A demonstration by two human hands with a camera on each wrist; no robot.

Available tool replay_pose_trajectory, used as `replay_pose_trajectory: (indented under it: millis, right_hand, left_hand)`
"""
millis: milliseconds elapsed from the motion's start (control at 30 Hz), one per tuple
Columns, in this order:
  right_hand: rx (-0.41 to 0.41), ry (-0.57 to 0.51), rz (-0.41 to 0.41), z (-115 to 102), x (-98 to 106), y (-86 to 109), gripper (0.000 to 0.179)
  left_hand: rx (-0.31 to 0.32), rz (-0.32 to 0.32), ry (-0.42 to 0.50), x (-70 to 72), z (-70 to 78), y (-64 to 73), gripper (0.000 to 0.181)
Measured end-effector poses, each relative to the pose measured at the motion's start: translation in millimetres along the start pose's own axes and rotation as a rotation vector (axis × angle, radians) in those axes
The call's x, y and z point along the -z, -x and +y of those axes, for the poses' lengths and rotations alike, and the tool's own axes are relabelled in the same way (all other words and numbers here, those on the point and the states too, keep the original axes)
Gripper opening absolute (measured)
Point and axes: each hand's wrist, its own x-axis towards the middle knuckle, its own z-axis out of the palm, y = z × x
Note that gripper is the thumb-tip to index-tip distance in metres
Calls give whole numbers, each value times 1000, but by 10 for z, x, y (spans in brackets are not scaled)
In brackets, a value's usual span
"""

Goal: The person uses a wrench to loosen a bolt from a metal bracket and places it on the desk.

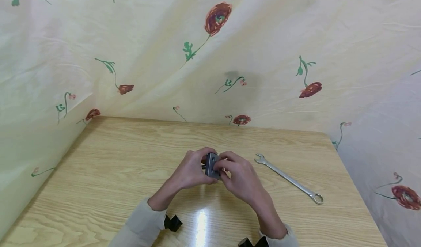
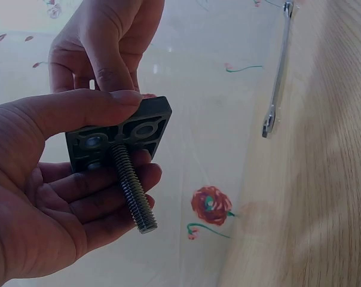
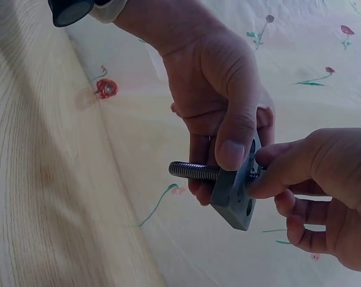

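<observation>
A dark grey square plate [image 1: 210, 166] with several holes is held up over the table by my left hand [image 1: 192, 169]. Its thumb lies on one edge of the plate and the fingers curl under the opposite side. Through the plate's middle runs a threaded bolt [image 2: 134, 191], its shank sticking out towards the left palm. On the other face, the thumb and index finger of my right hand [image 3: 324, 191] pinch the bolt's end. Those fingertips mostly hide that end, so its shape cannot be told.
A combination wrench [image 1: 289, 179] lies slantwise on the wooden table [image 1: 131, 155], to the right of my right hand. Cream cloth [image 1: 158, 57] printed with red flowers hangs behind the table and along its left side. A black device is strapped at each cuff.
</observation>
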Motion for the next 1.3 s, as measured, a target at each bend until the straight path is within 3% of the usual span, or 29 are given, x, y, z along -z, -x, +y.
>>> replay_pose_trajectory:
  millis: [133,367,500,667,833,1300]
  right_hand:
    - [-28,-25,-11,7,44,13,23]
    - [-304,-63,-92,42,89,10,29]
    - [-377,-69,-125,40,52,-5,27]
    - [-365,-75,-102,4,22,-26,18]
    - [-292,-54,-84,-6,27,-12,13]
    - [-124,-39,-36,-43,31,14,21]
  left_hand:
    - [4,2,8,-3,6,-3,58]
    - [22,-1,38,-9,14,-14,59]
    - [13,-2,34,-16,10,-9,58]
    - [14,-9,41,-17,8,-8,58]
    - [22,-9,39,-10,16,-6,60]
    - [-1,-10,12,-9,1,4,57]
